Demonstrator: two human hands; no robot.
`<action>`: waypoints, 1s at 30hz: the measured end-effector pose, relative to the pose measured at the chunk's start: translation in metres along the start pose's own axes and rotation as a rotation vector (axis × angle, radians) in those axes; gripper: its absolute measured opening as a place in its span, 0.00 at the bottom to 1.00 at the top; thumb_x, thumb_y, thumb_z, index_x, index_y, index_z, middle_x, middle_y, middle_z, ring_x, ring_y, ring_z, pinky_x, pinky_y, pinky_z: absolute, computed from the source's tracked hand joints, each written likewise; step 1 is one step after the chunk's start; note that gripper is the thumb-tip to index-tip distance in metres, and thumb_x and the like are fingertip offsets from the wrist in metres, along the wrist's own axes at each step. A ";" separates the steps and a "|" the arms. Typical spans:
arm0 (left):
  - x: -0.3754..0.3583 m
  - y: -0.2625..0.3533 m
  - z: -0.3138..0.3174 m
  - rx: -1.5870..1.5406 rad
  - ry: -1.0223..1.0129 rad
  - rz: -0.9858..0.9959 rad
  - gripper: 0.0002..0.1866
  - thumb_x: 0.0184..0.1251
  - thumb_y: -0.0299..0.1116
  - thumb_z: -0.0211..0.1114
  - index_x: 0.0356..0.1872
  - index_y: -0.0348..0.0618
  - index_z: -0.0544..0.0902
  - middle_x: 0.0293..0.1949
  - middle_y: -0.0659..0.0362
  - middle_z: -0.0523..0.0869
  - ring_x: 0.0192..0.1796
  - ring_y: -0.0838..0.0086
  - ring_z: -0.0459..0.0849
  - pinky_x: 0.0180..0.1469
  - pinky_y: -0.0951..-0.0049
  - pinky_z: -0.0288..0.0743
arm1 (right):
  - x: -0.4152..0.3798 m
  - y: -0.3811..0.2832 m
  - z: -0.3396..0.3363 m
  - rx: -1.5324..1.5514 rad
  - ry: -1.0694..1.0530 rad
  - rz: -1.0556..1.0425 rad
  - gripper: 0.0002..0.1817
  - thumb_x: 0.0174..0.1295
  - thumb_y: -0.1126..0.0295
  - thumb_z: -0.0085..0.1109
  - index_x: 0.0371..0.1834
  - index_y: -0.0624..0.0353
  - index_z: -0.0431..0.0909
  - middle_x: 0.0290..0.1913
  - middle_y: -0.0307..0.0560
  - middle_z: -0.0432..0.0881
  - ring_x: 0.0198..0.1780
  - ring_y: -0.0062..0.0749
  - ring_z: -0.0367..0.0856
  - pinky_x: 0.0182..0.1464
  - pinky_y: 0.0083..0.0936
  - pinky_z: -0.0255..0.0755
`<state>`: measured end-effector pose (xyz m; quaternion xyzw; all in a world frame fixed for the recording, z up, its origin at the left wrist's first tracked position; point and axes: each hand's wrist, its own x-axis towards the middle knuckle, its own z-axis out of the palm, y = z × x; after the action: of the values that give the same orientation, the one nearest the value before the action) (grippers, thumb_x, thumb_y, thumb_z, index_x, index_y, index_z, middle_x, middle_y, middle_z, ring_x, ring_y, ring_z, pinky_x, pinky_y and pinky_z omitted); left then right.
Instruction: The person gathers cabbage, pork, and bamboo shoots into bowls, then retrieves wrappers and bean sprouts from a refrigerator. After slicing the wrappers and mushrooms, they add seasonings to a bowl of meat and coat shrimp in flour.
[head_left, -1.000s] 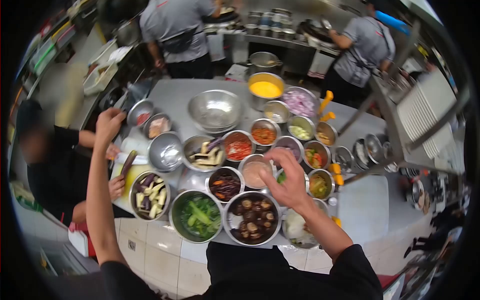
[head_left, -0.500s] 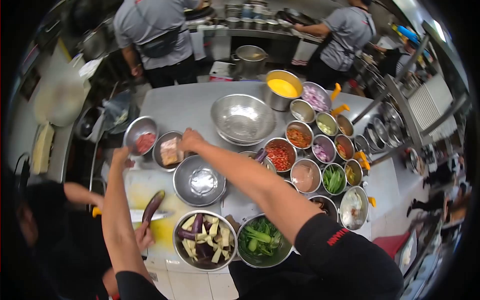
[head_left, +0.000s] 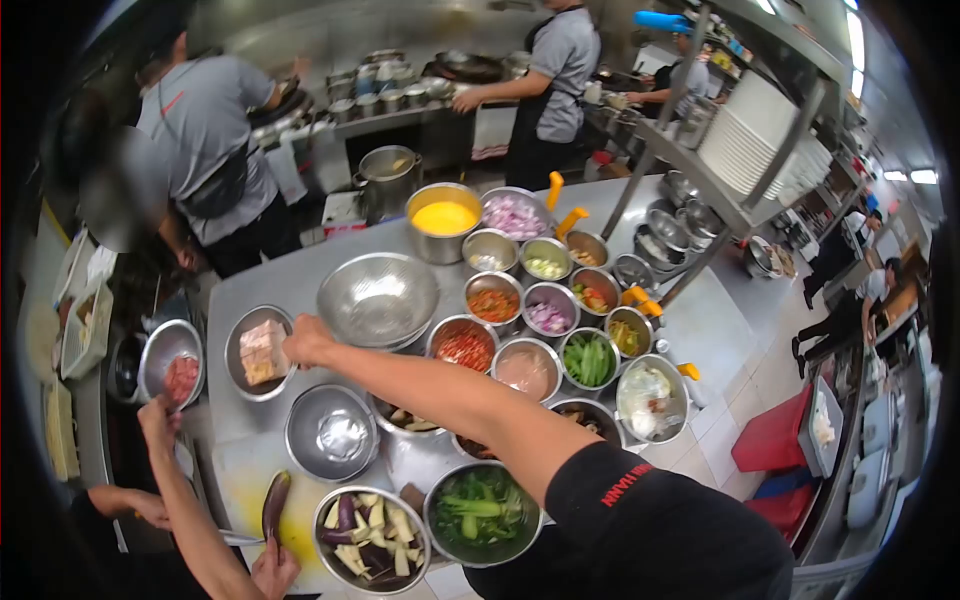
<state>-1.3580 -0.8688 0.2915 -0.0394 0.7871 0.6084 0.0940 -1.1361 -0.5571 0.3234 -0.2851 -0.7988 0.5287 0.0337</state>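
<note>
My left hand is closed on the near rim of a steel bowl with red raw meat in it. That bowl is at the table's left edge, apparently held out past it. With my right hand I grip the right rim of another steel bowl, which has pale, thick-cut meat pieces inside. The right arm reaches across the table over several ingredient pots. Just nearer than the right hand sits a shiny bowl with nothing visible in it.
At lower left, a co-worker's hand holds an eggplant on a yellow-stained board; their other hand has a knife. Near me are bowls of cut eggplant and greens. A perforated bowl lies farther back.
My left hand has carried the red meat bowl left, widening the gap to the pale meat bowl. My right hand stays on its bowl's rim. The camera view has turned right.
</note>
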 end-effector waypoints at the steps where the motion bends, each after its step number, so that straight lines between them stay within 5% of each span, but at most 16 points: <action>1: -0.017 0.025 0.001 0.082 0.018 0.052 0.07 0.51 0.32 0.56 0.24 0.38 0.76 0.17 0.57 0.76 0.12 0.75 0.74 0.09 0.78 0.61 | -0.016 -0.005 -0.025 0.036 -0.045 -0.018 0.11 0.49 0.74 0.51 0.24 0.73 0.79 0.18 0.56 0.80 0.17 0.35 0.80 0.20 0.27 0.75; 5: -0.115 0.114 0.033 0.176 -0.120 0.227 0.09 0.47 0.30 0.53 0.15 0.35 0.72 0.10 0.56 0.72 0.06 0.72 0.70 0.06 0.75 0.59 | -0.123 0.003 -0.152 0.189 -0.041 0.099 0.11 0.48 0.72 0.52 0.16 0.71 0.77 0.14 0.51 0.77 0.14 0.31 0.76 0.16 0.25 0.69; 11: -0.312 0.187 0.177 0.259 -0.601 0.349 0.06 0.38 0.27 0.54 0.13 0.33 0.75 0.09 0.58 0.71 0.03 0.73 0.66 0.03 0.75 0.60 | -0.297 0.133 -0.354 0.098 0.086 0.091 0.13 0.47 0.67 0.57 0.12 0.66 0.75 0.11 0.46 0.74 0.11 0.25 0.71 0.13 0.21 0.63; 18: -0.536 0.152 0.392 0.272 -1.012 0.172 0.03 0.39 0.21 0.60 0.13 0.34 0.77 0.10 0.60 0.73 0.08 0.76 0.68 0.09 0.76 0.58 | -0.463 0.298 -0.560 0.066 0.364 0.421 0.10 0.41 0.69 0.60 0.13 0.67 0.77 0.14 0.49 0.78 0.13 0.28 0.74 0.15 0.23 0.68; 19: -0.533 0.120 0.425 0.247 -1.118 0.272 0.04 0.42 0.22 0.60 0.14 0.35 0.77 0.10 0.61 0.72 0.08 0.77 0.68 0.09 0.76 0.60 | -0.472 0.314 -0.584 0.077 0.427 0.477 0.09 0.41 0.71 0.60 0.14 0.68 0.78 0.15 0.49 0.78 0.13 0.28 0.75 0.15 0.23 0.67; 20: -0.582 0.136 0.447 0.384 -1.147 0.128 0.05 0.44 0.23 0.61 0.14 0.35 0.77 0.11 0.61 0.72 0.08 0.76 0.68 0.09 0.75 0.61 | -0.477 0.324 -0.605 0.120 0.503 0.454 0.09 0.43 0.72 0.58 0.15 0.69 0.77 0.15 0.51 0.78 0.13 0.29 0.74 0.14 0.24 0.66; 25: -0.692 0.108 0.567 0.098 -1.230 -0.067 0.07 0.52 0.23 0.56 0.20 0.29 0.74 0.14 0.52 0.73 0.12 0.64 0.77 0.09 0.69 0.65 | -0.453 0.372 -0.709 0.380 0.746 0.362 0.08 0.47 0.75 0.54 0.21 0.72 0.76 0.19 0.53 0.79 0.15 0.30 0.76 0.13 0.23 0.65; 30: -0.710 0.122 0.671 -0.128 -0.976 -0.121 0.06 0.57 0.25 0.53 0.31 0.31 0.72 0.24 0.50 0.77 0.21 0.62 0.82 0.16 0.70 0.73 | -0.398 0.379 -0.765 0.562 0.964 0.255 0.09 0.51 0.77 0.50 0.28 0.76 0.76 0.25 0.57 0.80 0.19 0.35 0.81 0.13 0.23 0.70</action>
<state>-0.6173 -0.2274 0.3837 0.1986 0.6085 0.5965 0.4842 -0.3729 -0.0160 0.4305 -0.5681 -0.4812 0.5309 0.4048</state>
